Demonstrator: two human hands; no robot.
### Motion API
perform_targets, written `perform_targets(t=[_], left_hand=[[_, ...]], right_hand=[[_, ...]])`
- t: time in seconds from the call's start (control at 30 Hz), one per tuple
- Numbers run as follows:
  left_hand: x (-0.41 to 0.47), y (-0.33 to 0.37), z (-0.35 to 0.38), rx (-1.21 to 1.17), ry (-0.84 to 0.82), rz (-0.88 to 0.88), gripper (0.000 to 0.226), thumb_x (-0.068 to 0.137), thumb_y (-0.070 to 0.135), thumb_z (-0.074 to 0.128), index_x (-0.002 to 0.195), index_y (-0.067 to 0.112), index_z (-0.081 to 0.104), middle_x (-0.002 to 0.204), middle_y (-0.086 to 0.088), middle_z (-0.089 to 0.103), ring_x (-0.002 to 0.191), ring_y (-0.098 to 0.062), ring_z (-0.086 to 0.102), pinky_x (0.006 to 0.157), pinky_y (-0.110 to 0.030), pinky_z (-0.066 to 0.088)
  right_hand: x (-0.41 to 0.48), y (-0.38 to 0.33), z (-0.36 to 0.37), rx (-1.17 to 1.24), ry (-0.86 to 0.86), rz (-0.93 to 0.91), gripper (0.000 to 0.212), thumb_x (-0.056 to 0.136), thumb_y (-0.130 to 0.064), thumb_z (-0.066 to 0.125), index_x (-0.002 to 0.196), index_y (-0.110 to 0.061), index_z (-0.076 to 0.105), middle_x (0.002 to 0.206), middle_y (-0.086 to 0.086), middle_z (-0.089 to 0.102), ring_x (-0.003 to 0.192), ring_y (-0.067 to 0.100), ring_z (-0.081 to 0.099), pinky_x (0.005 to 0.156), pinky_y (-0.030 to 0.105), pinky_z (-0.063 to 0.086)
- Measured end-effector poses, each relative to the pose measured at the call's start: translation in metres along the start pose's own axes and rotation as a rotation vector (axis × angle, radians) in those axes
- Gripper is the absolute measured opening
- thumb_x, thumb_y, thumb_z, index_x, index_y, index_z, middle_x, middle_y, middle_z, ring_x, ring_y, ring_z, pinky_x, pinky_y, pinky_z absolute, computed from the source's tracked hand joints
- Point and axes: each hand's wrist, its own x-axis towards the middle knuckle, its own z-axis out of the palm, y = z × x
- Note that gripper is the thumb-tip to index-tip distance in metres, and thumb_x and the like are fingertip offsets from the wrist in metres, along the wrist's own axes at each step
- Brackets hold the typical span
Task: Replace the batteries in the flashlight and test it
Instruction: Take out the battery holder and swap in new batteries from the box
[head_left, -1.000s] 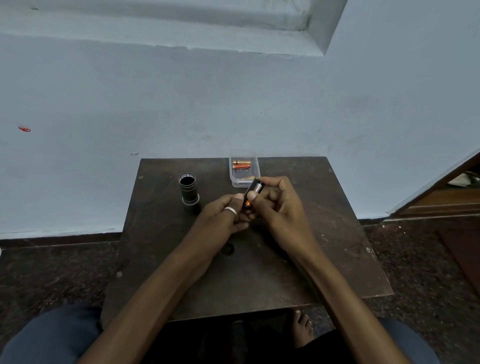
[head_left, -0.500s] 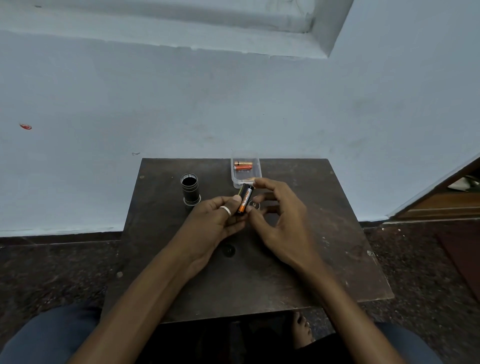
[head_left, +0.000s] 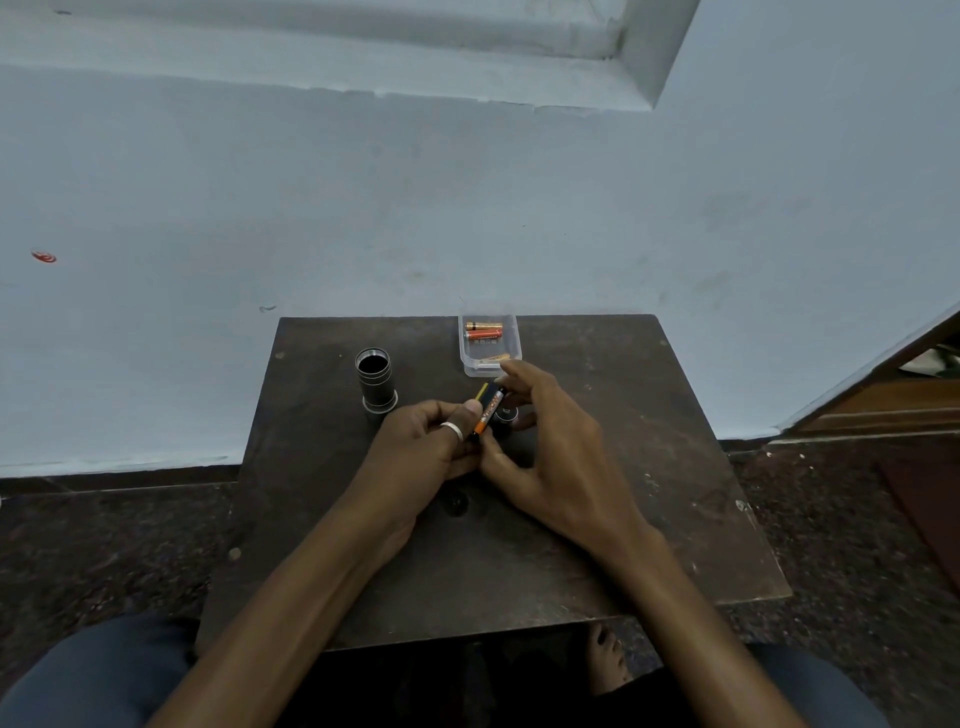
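My left hand (head_left: 423, 449), with a ring on one finger, holds a black battery holder (head_left: 489, 407) above the table, tilted; an orange battery and a yellow one show in it. My right hand (head_left: 563, 454) meets it from the right, index fingertip on its upper end and thumb at its lower end. The black flashlight body (head_left: 375, 383) stands upright with its open end up, to the left of my hands. A small dark cap (head_left: 505, 416) lies on the table under my right fingers.
A clear plastic box (head_left: 515, 340) with loose batteries (head_left: 483, 332) sits at the far edge of the dark wooden table (head_left: 649, 467), against a pale wall. A small dark round spot (head_left: 456, 503) lies near my wrists. My knees and a bare foot (head_left: 605, 660) are below the table.
My right hand opened and drew back from the holder half a second ago; now its index finger and thumb are back on the holder's ends. The left hand keeps hold, tilting it slightly.
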Motion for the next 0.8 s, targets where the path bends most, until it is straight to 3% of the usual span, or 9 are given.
perform_targets(t=[0.3, 0.47, 0.6, 0.7, 0.8], left_hand=[[-0.001, -0.003, -0.002, 0.078, 0.0, 0.019, 0.026, 0.096, 0.022, 0.06, 0.096, -0.002, 0.068, 0.09, -0.02, 0.075, 0.087, -0.03, 0.073, 0.083, -0.039, 0.059], [-0.002, -0.001, -0.001, 0.054, -0.01, 0.003, 0.025, 0.097, 0.018, 0.057, 0.096, -0.005, 0.067, 0.086, -0.014, 0.075, 0.078, -0.019, 0.072, 0.071, -0.028, 0.059], [-0.004, 0.001, 0.0, -0.013, -0.005, -0.014, 0.021, 0.097, 0.016, 0.056, 0.09, -0.001, 0.068, 0.081, -0.008, 0.075, 0.075, -0.015, 0.073, 0.069, -0.025, 0.059], [-0.003, 0.001, -0.001, -0.026, -0.009, -0.028, 0.02, 0.098, 0.017, 0.056, 0.089, 0.004, 0.069, 0.083, -0.007, 0.076, 0.077, -0.013, 0.073, 0.073, -0.026, 0.059], [-0.002, 0.002, -0.002, -0.016, 0.008, -0.046, 0.02, 0.098, 0.018, 0.056, 0.087, 0.008, 0.069, 0.076, -0.002, 0.074, 0.071, -0.005, 0.07, 0.069, -0.022, 0.058]], right_hand=[[-0.004, -0.003, 0.007, -0.067, 0.059, -0.022, 0.065, 0.079, -0.016, 0.074, 0.139, -0.008, 0.049, 0.122, 0.006, 0.067, 0.106, 0.019, 0.065, 0.092, 0.023, 0.048], [-0.003, -0.003, 0.003, 0.007, 0.027, -0.009, 0.06, 0.078, -0.013, 0.069, 0.132, -0.022, 0.043, 0.112, 0.002, 0.068, 0.098, 0.017, 0.066, 0.087, 0.026, 0.051], [-0.001, -0.001, 0.001, -0.016, 0.019, -0.082, 0.04, 0.083, -0.013, 0.069, 0.122, -0.017, 0.059, 0.107, 0.001, 0.071, 0.096, 0.016, 0.067, 0.083, 0.028, 0.053], [0.0, 0.005, 0.002, -0.036, 0.009, -0.164, 0.029, 0.086, -0.012, 0.071, 0.115, -0.011, 0.07, 0.119, 0.008, 0.071, 0.113, 0.019, 0.067, 0.093, 0.027, 0.053], [0.001, 0.011, 0.0, 0.018, -0.058, -0.132, 0.033, 0.089, -0.02, 0.073, 0.122, -0.016, 0.07, 0.135, 0.009, 0.065, 0.124, 0.018, 0.063, 0.099, 0.032, 0.053]])
